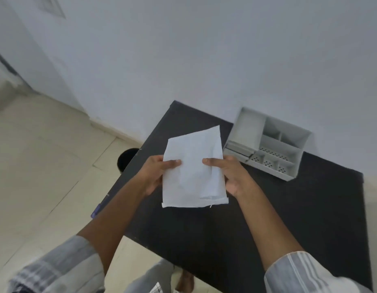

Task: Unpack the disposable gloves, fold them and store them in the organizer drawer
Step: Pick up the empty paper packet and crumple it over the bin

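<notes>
Nearest, two forearms in rolled-up striped sleeves (pixel 62 269) reach forward over a black table (pixel 267 218). Between the hands, held up above the tabletop, is a flat white packet (pixel 193 170), presumably the glove pack, though no print or contents can be made out. The left hand (pixel 155 174) is closed on the packet's left edge, thumb lying across its front. The right hand (pixel 232 176) grips the right edge the same way, thumb pressed on the front and fingers behind. The packet's near end shows a folded seam; its far end is cut at a slant. Farther off, to the right, a grey organizer (pixel 267 144) with several open compartments sits on the table against the white wall (pixel 183 49). Left of the table, the pale tiled floor (pixel 35 166) shows.
</notes>
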